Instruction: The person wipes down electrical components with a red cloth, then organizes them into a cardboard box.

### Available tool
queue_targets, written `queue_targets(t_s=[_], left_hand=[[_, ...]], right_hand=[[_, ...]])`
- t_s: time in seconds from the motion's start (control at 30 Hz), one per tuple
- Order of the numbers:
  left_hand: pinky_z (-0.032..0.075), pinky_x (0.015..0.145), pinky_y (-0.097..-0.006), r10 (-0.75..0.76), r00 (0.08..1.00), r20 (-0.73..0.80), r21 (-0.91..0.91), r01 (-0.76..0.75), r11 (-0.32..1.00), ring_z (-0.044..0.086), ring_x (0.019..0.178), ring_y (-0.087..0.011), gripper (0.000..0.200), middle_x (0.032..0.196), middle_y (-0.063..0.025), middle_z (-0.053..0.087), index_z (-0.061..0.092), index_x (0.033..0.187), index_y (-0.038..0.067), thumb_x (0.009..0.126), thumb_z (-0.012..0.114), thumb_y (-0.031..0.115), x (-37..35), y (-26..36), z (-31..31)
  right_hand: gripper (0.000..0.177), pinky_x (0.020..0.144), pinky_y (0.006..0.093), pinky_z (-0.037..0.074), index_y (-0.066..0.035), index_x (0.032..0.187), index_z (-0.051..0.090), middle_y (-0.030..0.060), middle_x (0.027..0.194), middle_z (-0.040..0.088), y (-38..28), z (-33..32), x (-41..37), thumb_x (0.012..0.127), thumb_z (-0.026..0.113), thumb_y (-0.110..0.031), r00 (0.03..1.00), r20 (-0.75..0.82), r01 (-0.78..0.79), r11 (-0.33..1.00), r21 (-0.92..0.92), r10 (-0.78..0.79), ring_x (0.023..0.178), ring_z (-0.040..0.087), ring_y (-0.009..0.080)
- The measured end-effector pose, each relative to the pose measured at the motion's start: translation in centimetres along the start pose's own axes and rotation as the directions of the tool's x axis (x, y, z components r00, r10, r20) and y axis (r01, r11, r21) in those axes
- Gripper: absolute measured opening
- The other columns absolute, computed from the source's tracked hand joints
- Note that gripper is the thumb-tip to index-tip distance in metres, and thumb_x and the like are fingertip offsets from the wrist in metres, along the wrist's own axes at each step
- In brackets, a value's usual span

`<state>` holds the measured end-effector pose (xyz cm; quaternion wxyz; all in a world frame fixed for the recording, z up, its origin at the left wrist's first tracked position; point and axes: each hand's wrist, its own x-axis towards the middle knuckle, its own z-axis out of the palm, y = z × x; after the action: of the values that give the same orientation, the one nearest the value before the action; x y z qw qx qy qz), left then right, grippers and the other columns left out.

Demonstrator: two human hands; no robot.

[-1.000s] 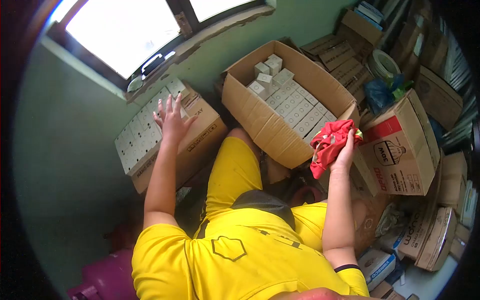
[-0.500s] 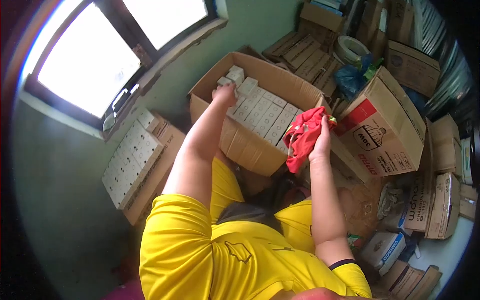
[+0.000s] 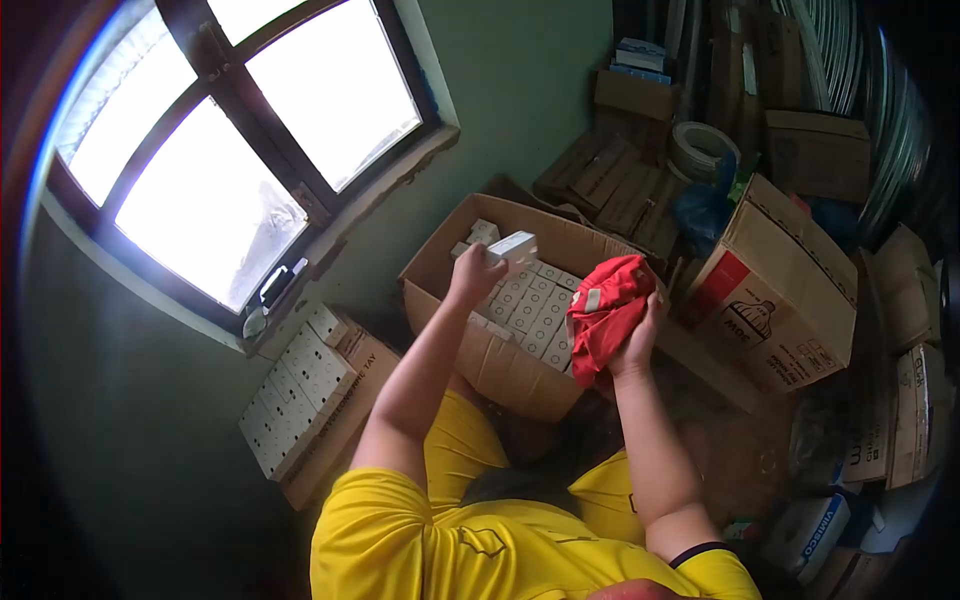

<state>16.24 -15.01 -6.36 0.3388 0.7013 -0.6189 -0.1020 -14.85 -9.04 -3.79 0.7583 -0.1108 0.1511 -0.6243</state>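
My left hand [image 3: 474,276] is closed round a small white box [image 3: 513,251], lifted above the large open cardboard carton [image 3: 520,380]. Rows of similar white boxes [image 3: 535,312] with round marks fill the carton, and a couple stand higher at its far left corner. My right hand [image 3: 640,335] grips a bunched red cloth [image 3: 608,315] with a pale grey strip, over the carton's right side. The cloth hides part of that hand's fingers and some boxes beneath.
Left of the carton, white boxes with dark holes [image 3: 295,395] lie on a cardboard box [image 3: 345,425] by the wall. At right stands a carton marked 30W [image 3: 770,290]. Behind are a white tape roll [image 3: 702,150], a blue plastic bag [image 3: 705,212] and stacked cartons. A window [image 3: 260,120] is at upper left.
My left hand has lifted a white box from the carton's far left and moved it right. The red cloth stays in my right hand, turned somewhat. The head view has tilted up.
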Motion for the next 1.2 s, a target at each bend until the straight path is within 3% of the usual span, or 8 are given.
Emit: queue_targets(t_s=[0.2, 0.33, 0.43, 0.7, 0.8, 0.97, 1.1, 1.2], left_hand=[[0.055, 0.085, -0.0355, -0.218, 0.949, 0.227, -0.974, 0.226, -0.032, 0.064, 0.099, -0.0217, 0.048, 0.111, -0.0112, 0.06, 0.044, 0.134, 0.003, 0.089, 0.059, 0.008, -9.3, 12.2, -1.4], [0.054, 0.089, -0.0334, -0.062, 0.967, 0.249, -0.967, 0.245, -0.068, 0.063, 0.105, -0.0194, 0.064, 0.118, -0.0117, 0.06, 0.032, 0.146, 0.004, 0.087, 0.057, 0.004, -14.1, 14.8, 2.4], [0.054, 0.087, -0.0351, -0.092, 0.938, 0.334, -0.942, 0.334, -0.014, 0.063, 0.105, -0.0188, 0.048, 0.12, -0.0107, 0.06, 0.041, 0.137, 0.004, 0.092, 0.057, 0.012, -15.6, 16.0, 0.2], [0.057, 0.08, -0.0382, -0.078, 0.794, 0.603, -0.77, 0.605, 0.201, 0.066, 0.091, -0.0174, 0.029, 0.104, -0.0068, 0.064, 0.057, 0.113, 0.006, 0.099, 0.057, 0.032, -11.3, 13.3, -3.9], [0.058, 0.075, -0.0359, -0.107, 0.859, 0.501, -0.747, 0.492, 0.448, 0.067, 0.086, -0.0161, 0.031, 0.101, -0.0043, 0.067, 0.061, 0.115, 0.007, 0.099, 0.056, 0.033, -11.2, 14.1, -4.2], [0.052, 0.097, -0.0427, -0.023, 0.855, 0.518, -0.832, 0.497, -0.249, 0.064, 0.111, -0.0298, 0.064, 0.122, -0.0192, 0.063, 0.052, 0.132, -0.003, 0.103, 0.036, 0.051, -10.7, 11.8, -1.8], [0.045, 0.106, -0.039, -0.222, 0.857, 0.465, -0.874, 0.484, 0.037, 0.059, 0.118, -0.0314, 0.069, 0.13, -0.0202, 0.058, 0.05, 0.135, 0.001, 0.102, 0.033, 0.059, -13.6, 17.3, -3.3], [0.05, 0.099, -0.0384, -0.118, 0.798, 0.591, -0.805, 0.575, -0.142, 0.062, 0.112, -0.0263, 0.061, 0.126, -0.0158, 0.06, 0.05, 0.134, 0.003, 0.102, 0.041, 0.054, -14.7, 18.5, -0.9]], right_hand=[[0.066, 0.096, 0.0384, 0.049, -0.009, 0.14, 0.045, 0.0061, 0.117, 0.059, 5.5, -0.1, -0.8, 0.101, 0.034, -0.062, 0.997, -0.058, 0.021, 0.937, -0.348, -0.044, 0.107, 0.057, 0.0189], [0.055, 0.11, 0.0356, 0.035, 0.002, 0.148, 0.032, 0.0178, 0.148, 0.041, 7.0, 0.8, -2.4, 0.101, 0.053, -0.015, 0.847, 0.358, 0.514, 0.435, -0.74, -0.392, 0.135, 0.043, 0.0253], [0.053, 0.108, 0.034, 0.037, 0.0, 0.147, 0.034, 0.0156, 0.142, 0.048, 4.8, 3.0, -3.1, 0.1, 0.055, -0.015, 0.949, 0.19, 0.317, 0.768, -0.556, -0.254, 0.13, 0.047, 0.0217], [0.055, 0.104, 0.0352, 0.041, -0.002, 0.145, 0.041, 0.011, 0.141, 0.049, 4.8, 1.7, -2.9, 0.094, 0.061, -0.009, 0.794, 0.553, 0.602, 0.205, -0.771, -0.253, 0.129, 0.048, 0.0205], [0.053, 0.106, 0.0352, 0.039, -0.004, 0.141, 0.049, 0.0121, 0.139, 0.051, 5.1, 2.3, -4.6, 0.094, 0.063, -0.024, 0.811, 0.572, 0.563, 0.433, -0.704, -0.124, 0.131, 0.047, 0.0217], [0.065, 0.111, 0.0413, 0.033, -0.006, 0.147, 0.043, 0.0183, 0.133, 0.056, 4.5, 2.9, -5.0, 0.099, 0.049, -0.049, 0.784, 0.608, 0.377, 0.683, -0.626, 0.124, 0.136, 0.043, 0.0291], [0.054, 0.113, 0.0461, 0.03, -0.014, 0.15, 0.04, 0.0263, 0.143, 0.046, 6.3, 2.5, -6.2, 0.099, 0.053, -0.026, 0.73, 0.674, 0.671, -0.068, -0.738, -0.117, 0.138, 0.037, 0.0426], [0.047, 0.101, 0.0368, 0.042, -0.01, 0.139, 0.047, 0.0121, 0.13, 0.049, 5.9, 2.8, -4.5, 0.096, 0.059, -0.026, 0.931, 0.214, 0.365, 0.801, -0.475, -0.297, 0.121, 0.05, 0.024]])
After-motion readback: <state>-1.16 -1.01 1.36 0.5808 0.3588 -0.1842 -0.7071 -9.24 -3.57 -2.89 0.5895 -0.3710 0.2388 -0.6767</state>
